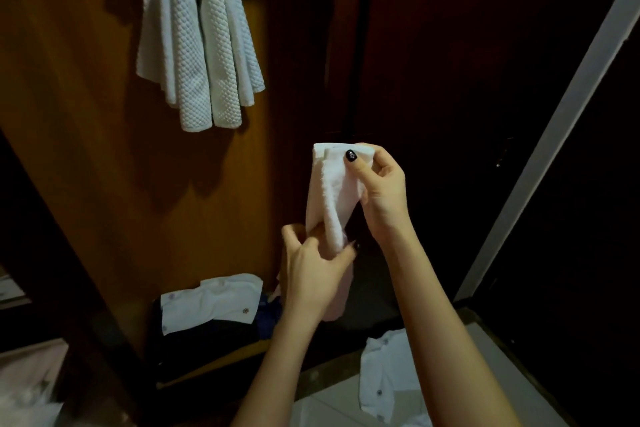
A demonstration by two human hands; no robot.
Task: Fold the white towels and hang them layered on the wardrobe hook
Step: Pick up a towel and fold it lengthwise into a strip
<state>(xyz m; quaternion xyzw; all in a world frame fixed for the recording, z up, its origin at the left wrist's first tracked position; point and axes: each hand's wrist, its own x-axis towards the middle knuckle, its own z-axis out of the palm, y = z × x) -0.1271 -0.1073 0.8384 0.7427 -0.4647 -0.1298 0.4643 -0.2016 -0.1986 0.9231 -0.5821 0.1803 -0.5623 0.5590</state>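
Several white waffle-weave towels (201, 45) already hang bunched high on the brown wooden wardrobe panel (86, 114); one small smooth white towel (332, 184), partly folded, is not yet hung, with the right hand (382, 191) grip pinching its top edge and the left hand (313, 274) grip pinching its lower end.

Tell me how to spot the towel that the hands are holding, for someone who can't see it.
Find the brown wardrobe wall with a bunch of bumpy white towels hanging at its top. Below and right of them, two hands hold one small white towel, the right hand pinching its top, the left hand gripping its bottom. Only it is smooth and held.
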